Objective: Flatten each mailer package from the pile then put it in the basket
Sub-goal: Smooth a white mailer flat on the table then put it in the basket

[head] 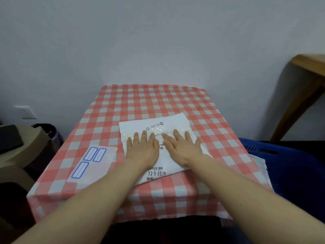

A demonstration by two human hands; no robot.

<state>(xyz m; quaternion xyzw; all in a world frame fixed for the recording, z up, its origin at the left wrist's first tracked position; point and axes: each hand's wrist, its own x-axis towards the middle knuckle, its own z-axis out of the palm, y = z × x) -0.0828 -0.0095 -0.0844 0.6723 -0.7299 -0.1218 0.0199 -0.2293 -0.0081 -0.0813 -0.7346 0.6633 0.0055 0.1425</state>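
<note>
A white mailer package point(168, 122) with a shipping label and barcode lies in the middle of the red-and-white checked table point(149, 101). My left hand point(142, 149) and my right hand point(182, 147) press flat on it side by side, fingers straight and pointing away from me. A second mailer point(94, 164), translucent white with blue-outlined boxes, lies flat on the table to the left. The blue basket point(288, 161) stands low beside the table's right edge, with a white mailer point(260, 164) showing at its near rim.
A beige plastic stool point(26, 152) with a dark object on it stands at the left, beside a dark bin point(51, 132). A wooden table leg point(299, 101) rises at the far right. A plain wall lies behind the table.
</note>
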